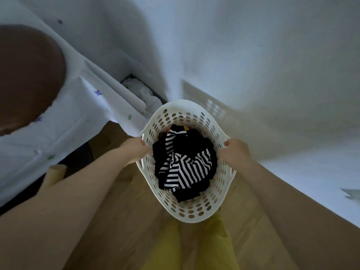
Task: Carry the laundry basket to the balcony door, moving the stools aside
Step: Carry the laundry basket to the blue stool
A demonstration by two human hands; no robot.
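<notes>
Head view, looking steeply down. White perforated basket (186, 209) held out in front of the body, above the wood floor (120, 221), roughly centre frame. Oval holes run all round its wall; the rim flares out into a handle on each side.

Left hand (135, 148): clasped over the left handle, thumb on top of the rim, fingers wrapped underneath and out of sight. Right hand (234, 151): same grip on the right handle, thumb tip visible at the rim's inner edge. Both forearms bare and extended.

Contents: dark clothes (185, 145) fill the bottom, with a black-and-white striped garment (185, 168) crumpled on top, lying diagonally across the middle. A small orange patch shows at the far edge of the pile; item not identifiable. The load sits well below the rim.

Surroundings: a white cloth with small coloured stars (81, 98) drapes over furniture at left, with a brown rounded surface (27, 78) at the far left. Just beyond the basket's far-left rim, a dark-edged bin (142, 90) holds crumpled white material. White wall (253, 45) ahead and right; a pale vent grille (215, 109) low on it, blurred. Yellow garment (204, 246) on the person, directly below the basket.
</notes>
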